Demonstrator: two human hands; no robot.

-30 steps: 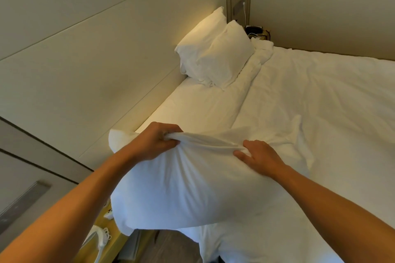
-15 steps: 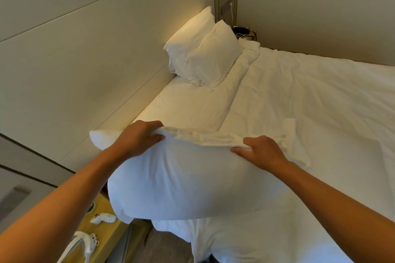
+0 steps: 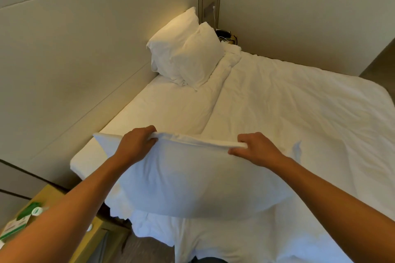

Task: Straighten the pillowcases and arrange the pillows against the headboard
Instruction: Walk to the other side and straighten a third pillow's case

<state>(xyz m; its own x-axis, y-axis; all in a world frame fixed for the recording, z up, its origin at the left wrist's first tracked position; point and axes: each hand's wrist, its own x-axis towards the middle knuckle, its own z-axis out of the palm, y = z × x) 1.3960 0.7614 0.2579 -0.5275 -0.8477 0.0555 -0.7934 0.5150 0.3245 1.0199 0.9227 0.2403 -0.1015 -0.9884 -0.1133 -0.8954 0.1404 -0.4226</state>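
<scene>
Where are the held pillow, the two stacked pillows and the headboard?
held pillow (image 3: 192, 183), head view, middle of its front face.
stacked pillows (image 3: 198, 57), head view, front pillow's face.
headboard (image 3: 74, 49), head view, bare panel.

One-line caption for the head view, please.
Both hands, left and right, grip a white pillow by its top edge; two pillows lean against the headboard.

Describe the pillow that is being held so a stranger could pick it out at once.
Start at the bed and come to its near edge. The held pillow hangs there, its top hem pinched by the left hand and the right hand. The two other pillows lean untouched in the far corner.
</scene>
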